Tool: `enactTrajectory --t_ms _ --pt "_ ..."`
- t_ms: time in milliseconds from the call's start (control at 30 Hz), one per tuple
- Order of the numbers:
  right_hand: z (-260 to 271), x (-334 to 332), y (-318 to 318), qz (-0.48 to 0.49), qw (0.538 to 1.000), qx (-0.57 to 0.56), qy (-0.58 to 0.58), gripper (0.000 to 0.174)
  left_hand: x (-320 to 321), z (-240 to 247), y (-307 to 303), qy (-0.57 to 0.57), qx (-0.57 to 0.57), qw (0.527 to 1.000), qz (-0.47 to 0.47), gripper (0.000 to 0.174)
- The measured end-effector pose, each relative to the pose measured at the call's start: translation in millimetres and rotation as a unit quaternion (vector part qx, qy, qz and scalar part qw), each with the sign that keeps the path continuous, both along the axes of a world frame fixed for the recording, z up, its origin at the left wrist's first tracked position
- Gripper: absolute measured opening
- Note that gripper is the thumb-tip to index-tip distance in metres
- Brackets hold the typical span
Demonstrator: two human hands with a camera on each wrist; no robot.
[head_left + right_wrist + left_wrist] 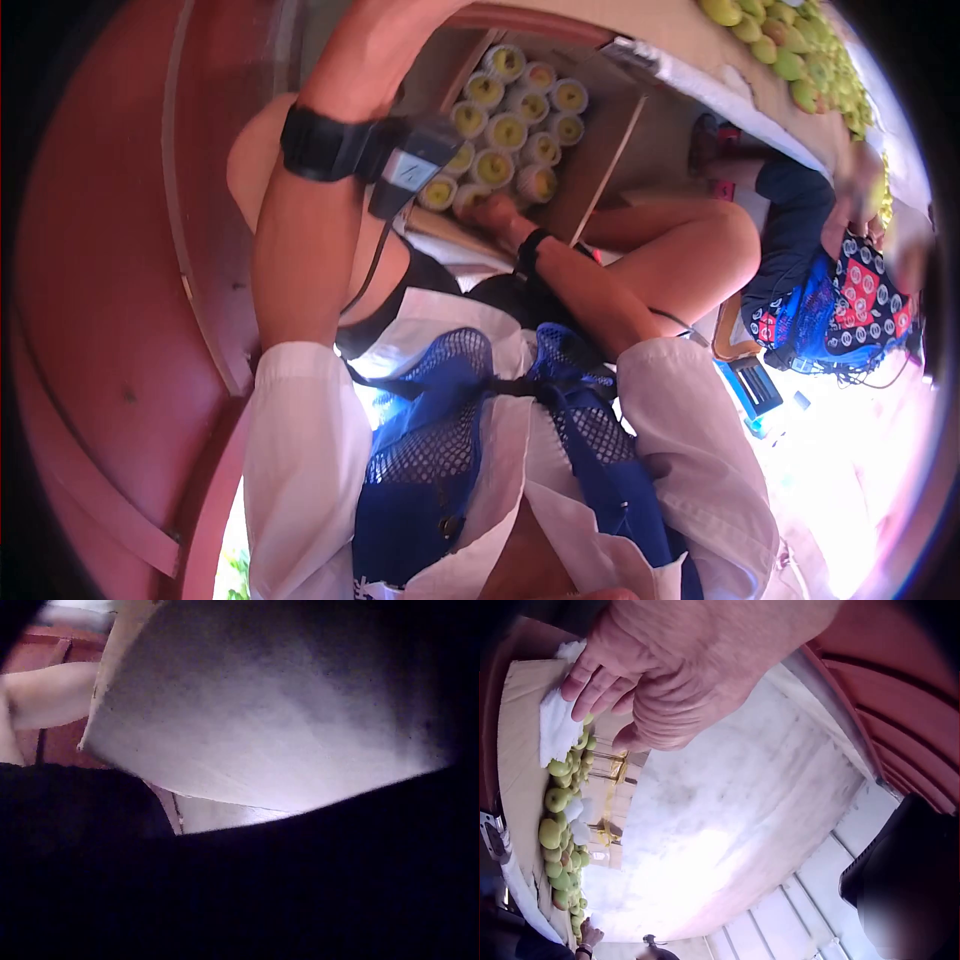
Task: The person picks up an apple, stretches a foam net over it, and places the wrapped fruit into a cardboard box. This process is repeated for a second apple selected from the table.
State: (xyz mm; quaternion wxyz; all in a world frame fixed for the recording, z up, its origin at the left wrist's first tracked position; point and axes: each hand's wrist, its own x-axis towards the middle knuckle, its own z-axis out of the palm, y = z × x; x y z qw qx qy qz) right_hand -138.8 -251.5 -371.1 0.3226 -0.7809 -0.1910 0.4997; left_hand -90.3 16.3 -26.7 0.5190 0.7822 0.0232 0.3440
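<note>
Fruits in white foam nets (pixel 506 131) stand in rows inside a cardboard box (pixel 608 165) between the person's legs. At the box's near edge the right hand (pixel 492 213) has its fingers curled at a netted fruit (pixel 468 198), partly covering it. The right wrist view shows only a pale panel and dark areas, no hand. The left arm reaches up past the head view's top edge, its hand outside that view. In the left wrist view the left hand (pixel 660 682) has its fingers loosely extended over a stack of white foam nets (pixel 559 729), beside loose green fruits (pixel 555 799).
A heap of green fruits (pixel 790 45) lies at the upper right, with another person in dark and patterned clothes (pixel 835 290) beside it. A red metal wall (pixel 110 250) stands on the left. Tied cartons (pixel 615 825) show behind the fruits in the left wrist view.
</note>
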Motion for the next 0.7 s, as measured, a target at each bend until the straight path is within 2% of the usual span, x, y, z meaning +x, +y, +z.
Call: enactTrajectory --t_ms 33,100,167,200,333,433,500,600,700 --pt "-16.3 3.2 0.7 0.082 0.993 -0.060 -0.056 0.046 -0.1 -0.8 1.9 -0.023 -0.032 0.999 -0.011 0.030" --pt "-36.7 -3.2 -13.2 0.033 0.997 0.005 -0.069 0.042 0.8 5.0 6.5 0.023 -0.073 0.997 -0.002 0.030" --pt "-16.6 13.6 -21.0 0.194 0.965 0.064 -0.166 0.038 2.6 7.0 4.9 0.032 -0.154 0.988 0.010 0.030" --pt "-4.5 12.4 -19.9 0.184 0.967 0.039 -0.173 0.038 1.8 12.5 8.8 0.103 -0.149 0.983 0.036 0.042" --pt "75.2 23.2 10.5 0.151 0.974 -0.051 -0.158 0.037 8.3 19.8 5.2 0.072 -0.216 0.970 0.088 0.026" --pt "119.7 34.9 34.9 0.120 0.978 -0.078 -0.154 0.036 5.1 30.3 4.7 0.077 -0.249 0.960 0.099 0.026" --pt "155.1 43.9 45.3 0.103 0.973 -0.023 -0.205 0.036 7.5 32.0 5.6 0.067 -0.284 0.952 0.096 0.030" --pt "236.1 77.4 58.9 0.123 0.974 0.042 -0.184 0.038 9.4 30.5 10.3 0.059 -0.325 0.937 0.114 0.035" --pt "276.4 124.4 70.4 0.077 0.971 0.149 -0.168 0.031 11.3 32.4 16.5 0.036 -0.370 0.925 0.081 0.034"
